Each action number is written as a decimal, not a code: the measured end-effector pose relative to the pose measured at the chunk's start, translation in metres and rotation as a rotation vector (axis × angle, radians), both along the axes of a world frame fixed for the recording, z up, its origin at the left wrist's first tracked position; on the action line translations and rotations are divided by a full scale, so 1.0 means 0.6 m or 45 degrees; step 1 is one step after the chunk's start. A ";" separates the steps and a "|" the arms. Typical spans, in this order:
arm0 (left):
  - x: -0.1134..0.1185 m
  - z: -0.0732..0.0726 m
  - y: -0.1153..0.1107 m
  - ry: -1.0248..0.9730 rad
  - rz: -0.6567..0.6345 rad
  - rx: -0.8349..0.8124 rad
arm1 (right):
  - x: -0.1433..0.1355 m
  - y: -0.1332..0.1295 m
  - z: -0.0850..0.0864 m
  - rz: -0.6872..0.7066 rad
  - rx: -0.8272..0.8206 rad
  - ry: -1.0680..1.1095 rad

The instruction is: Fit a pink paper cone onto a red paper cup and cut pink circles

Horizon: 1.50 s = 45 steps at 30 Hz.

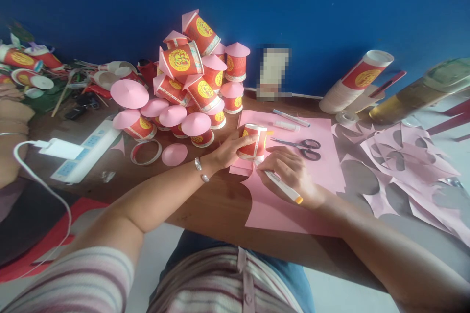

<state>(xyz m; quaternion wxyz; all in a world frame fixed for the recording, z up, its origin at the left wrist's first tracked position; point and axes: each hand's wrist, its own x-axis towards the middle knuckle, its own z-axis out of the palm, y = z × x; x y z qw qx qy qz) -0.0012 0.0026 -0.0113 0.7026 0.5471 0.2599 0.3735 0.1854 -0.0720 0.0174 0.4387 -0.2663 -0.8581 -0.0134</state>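
Note:
My left hand (230, 150) grips a red paper cup (253, 143) by its side, over a sheet of pink paper (293, 210). In my right hand (288, 168) is a white marker with an orange end (282, 187), its tip close to the cup's lower edge. Whether the tip touches the cup or the paper is hidden by my fingers. Scissors with dark handles (311, 149) lie on the pink paper just beyond my right hand. Two more pens, a white marker (286, 126) and a blue-tipped one (291, 118), rest near the paper's far edge.
Many red cups with pink cone tops (201, 88) are heaped at the back. A power strip (88, 149), a tape roll (146, 151) and a pink disc (174, 155) lie to the left. Stacked cups (356, 80) and pink paper scraps (404, 156) are on the right.

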 end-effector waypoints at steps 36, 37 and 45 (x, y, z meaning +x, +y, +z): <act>-0.001 -0.001 0.002 -0.030 -0.037 -0.049 | 0.007 0.005 -0.002 -0.029 0.027 0.000; -0.001 -0.001 0.002 -0.027 -0.044 -0.059 | 0.007 0.005 -0.002 -0.031 0.026 -0.001; 0.001 0.004 0.001 -0.032 -0.032 -0.027 | 0.007 0.005 -0.003 -0.018 0.017 0.010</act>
